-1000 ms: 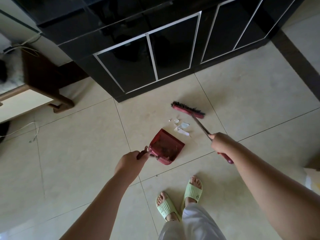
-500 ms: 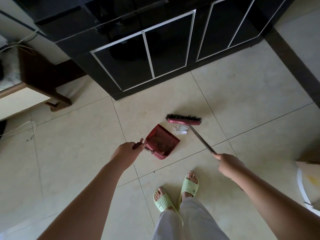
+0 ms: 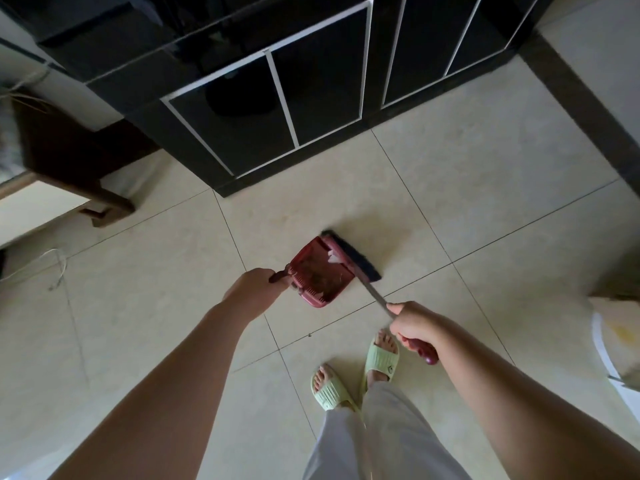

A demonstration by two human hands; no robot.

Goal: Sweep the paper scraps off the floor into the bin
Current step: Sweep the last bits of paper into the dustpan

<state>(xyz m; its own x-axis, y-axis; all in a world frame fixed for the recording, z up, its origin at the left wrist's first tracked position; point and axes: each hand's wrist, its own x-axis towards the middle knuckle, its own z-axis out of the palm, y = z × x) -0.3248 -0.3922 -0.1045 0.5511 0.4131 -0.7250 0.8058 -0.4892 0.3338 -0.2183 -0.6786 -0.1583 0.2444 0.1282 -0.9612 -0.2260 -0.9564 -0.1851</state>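
A dark red dustpan [image 3: 317, 275] lies on the cream floor tiles, and my left hand [image 3: 251, 287] grips its handle. My right hand [image 3: 414, 323] holds the long handle of a red brush whose black-bristled head [image 3: 351, 259] lies along the pan's open edge. A white paper scrap [image 3: 334, 258] shows just inside the pan against the brush. Other scraps are hidden or not visible on the floor.
A black glass-fronted cabinet [image 3: 311, 98] runs along the back. A dark wooden furniture leg [image 3: 104, 206] and a loose white cable [image 3: 52, 265] are at the left. A white bin rim [image 3: 602, 348] shows at the right edge. My feet in green slippers [image 3: 353, 375] stand below the pan.
The brush head has swept toward me and left, pushing the white scraps from the floor into the dustpan mouth. My left hand kept the pan in place.
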